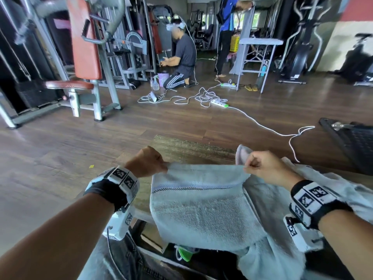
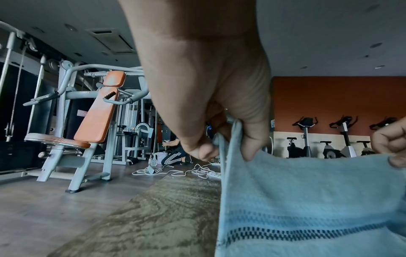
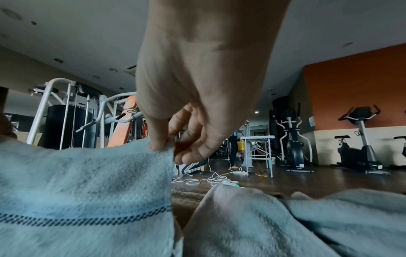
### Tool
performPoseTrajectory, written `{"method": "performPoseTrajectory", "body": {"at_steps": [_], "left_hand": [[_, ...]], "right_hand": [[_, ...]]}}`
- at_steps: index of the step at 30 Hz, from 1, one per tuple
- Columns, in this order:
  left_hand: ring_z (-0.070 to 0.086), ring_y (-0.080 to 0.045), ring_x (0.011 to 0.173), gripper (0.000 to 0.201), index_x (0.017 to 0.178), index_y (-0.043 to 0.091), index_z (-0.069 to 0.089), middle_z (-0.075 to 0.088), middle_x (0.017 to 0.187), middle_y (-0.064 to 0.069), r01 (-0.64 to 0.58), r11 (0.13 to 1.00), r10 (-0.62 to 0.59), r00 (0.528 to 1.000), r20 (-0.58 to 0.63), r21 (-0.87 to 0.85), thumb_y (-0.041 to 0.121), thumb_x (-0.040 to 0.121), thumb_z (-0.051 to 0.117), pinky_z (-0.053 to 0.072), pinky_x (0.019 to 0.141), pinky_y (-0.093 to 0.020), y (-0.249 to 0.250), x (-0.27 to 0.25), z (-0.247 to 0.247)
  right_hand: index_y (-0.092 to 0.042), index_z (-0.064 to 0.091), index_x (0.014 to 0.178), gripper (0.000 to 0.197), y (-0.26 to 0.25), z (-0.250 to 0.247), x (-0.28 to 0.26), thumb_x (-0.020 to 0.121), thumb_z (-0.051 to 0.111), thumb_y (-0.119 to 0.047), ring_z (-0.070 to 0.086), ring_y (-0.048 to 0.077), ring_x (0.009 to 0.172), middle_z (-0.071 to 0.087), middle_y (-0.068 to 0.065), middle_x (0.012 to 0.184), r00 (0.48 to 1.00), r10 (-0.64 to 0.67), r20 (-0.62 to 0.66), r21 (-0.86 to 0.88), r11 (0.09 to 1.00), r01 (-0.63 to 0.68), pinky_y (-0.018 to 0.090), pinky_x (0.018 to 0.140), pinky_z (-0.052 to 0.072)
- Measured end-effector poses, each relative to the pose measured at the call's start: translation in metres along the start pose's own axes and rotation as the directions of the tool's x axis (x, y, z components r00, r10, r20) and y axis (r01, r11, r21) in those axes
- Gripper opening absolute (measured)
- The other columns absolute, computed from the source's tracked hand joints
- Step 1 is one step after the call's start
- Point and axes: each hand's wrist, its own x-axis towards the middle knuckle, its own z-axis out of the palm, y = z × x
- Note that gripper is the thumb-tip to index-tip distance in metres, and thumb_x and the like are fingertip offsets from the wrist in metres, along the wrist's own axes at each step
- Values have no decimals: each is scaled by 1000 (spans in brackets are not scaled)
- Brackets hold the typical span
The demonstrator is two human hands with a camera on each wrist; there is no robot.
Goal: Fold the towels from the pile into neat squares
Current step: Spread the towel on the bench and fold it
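A light blue towel [image 1: 201, 203] with a dark checked stripe hangs stretched between my two hands above a worn wooden table [image 1: 191, 148]. My left hand [image 1: 150, 162] pinches its upper left corner [image 2: 228, 139] between thumb and curled fingers. At the upper right corner [image 3: 162, 149] my right hand [image 1: 260, 164] pinches the edge. The towel's lower part drapes over the table's near edge toward my lap. A pile of more pale towels [image 1: 331, 184] lies on the table under and right of my right hand, seen close in the right wrist view [image 3: 285, 217].
White cables and power strips [image 1: 220, 103] trail over the wooden floor ahead. A red-padded gym machine [image 1: 84, 57] stands at left. One person kneels [image 1: 181, 63] and another stands [image 1: 228, 33] by a folding table [image 1: 260, 42]. A dark object [image 1: 351, 142] sits at right.
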Motion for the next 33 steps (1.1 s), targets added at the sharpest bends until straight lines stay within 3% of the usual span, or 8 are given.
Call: {"method": "performPoseTrajectory", "body": {"at_steps": [4,8,14,17,19,26,31,33], "left_hand": [[50,-12,55,18,74,-2,70,63,65,-6,24,999,-24,1000,12,30,14,77,77,44,48,-18,-12,-12,15],[44,-2,39,17,67,-3,68,57,56,0,44,998,-49,994,95,46,8,77,74,38,42,-13,-26,-12,36],[42,-7,44,31,52,14,55,51,54,2,102,995,-102,987,124,5,4,74,75,35,45,-18,-43,11,53],[52,-9,57,10,68,9,69,62,67,0,139,983,-161,966,202,122,14,73,77,38,50,-19,-45,19,55],[55,-12,65,18,79,7,73,66,75,-3,168,973,-200,955,221,156,21,70,78,39,54,-20,-52,25,58],[60,-20,75,22,74,9,70,69,83,-7,188,965,-227,947,226,180,25,64,82,48,67,-29,-62,42,65],[60,-15,72,18,82,11,73,67,80,-3,158,978,-184,958,218,134,20,69,82,46,58,-23,-58,44,63],[59,-4,57,7,74,9,73,63,66,2,129,990,-136,981,135,57,12,76,79,45,49,-15,-50,43,60]], "right_hand": [[-22,66,72,20,7,16,-12,85,77,-11,63,18,67,68,-3,69,999,-39,-16,-130,991,36,37,68,50],[-13,73,80,16,9,28,-12,92,65,-5,60,9,67,69,-5,71,1000,23,13,-209,978,-20,14,59,42],[-12,69,76,29,9,43,21,91,52,5,50,2,66,60,-10,69,998,57,6,-202,978,-55,9,57,39],[-12,70,79,22,16,61,46,92,57,-1,58,14,72,67,-3,76,998,55,-5,-157,986,-55,17,59,39],[-13,68,79,18,18,76,63,93,60,-6,60,17,76,67,-1,78,998,67,5,-160,985,-65,26,65,41],[-15,67,69,25,25,123,93,90,59,-5,62,22,80,69,2,78,992,114,45,-233,967,-101,30,69,47],[-13,68,70,24,20,127,90,91,59,-4,64,23,81,70,3,80,989,138,53,-232,965,-122,35,72,54],[-9,71,73,23,17,120,86,91,58,-2,64,22,81,70,2,80,984,179,25,-170,970,-172,32,70,52]]}}
